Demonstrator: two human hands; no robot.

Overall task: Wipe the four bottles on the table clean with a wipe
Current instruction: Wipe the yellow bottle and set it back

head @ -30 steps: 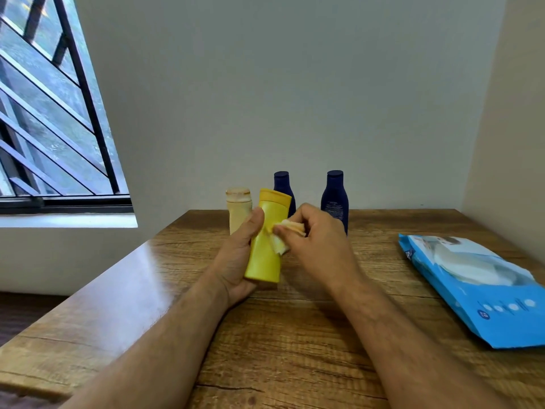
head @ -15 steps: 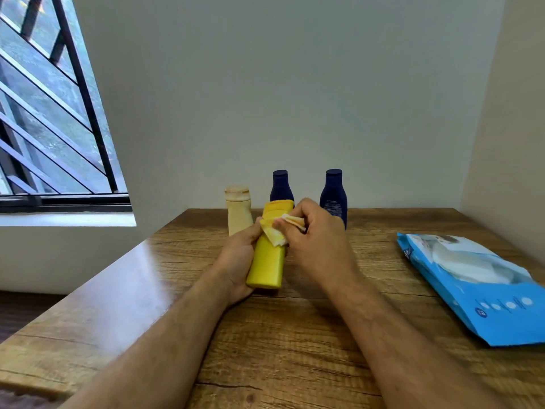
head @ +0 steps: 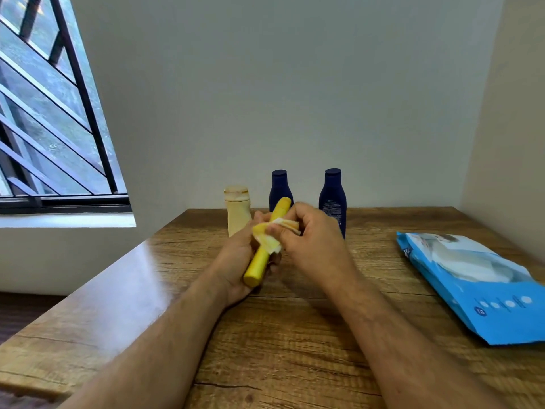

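Four bottles — one yellow bottle (head: 259, 261), one cream bottle (head: 236, 212), two navy bottles (head: 332, 196) — one wipe (head: 267, 237), one wipe pack (head: 483, 286)

Yellow bottle (head: 262, 259): I'm holding it tilted above the table, cap pointing away.
Wipe (head: 269, 235): I'm pressing it, crumpled, against the yellow bottle.
Cream bottle (head: 237, 211): standing upright at the back.
Two navy bottles (head: 332, 196): standing upright beside it.

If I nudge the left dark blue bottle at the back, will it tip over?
Probably fairly easily: the left dark blue bottle stands upright, tall and narrow. Once down, its rounded body would likely roll across the smooth wooden table. How full it is cannot be seen.
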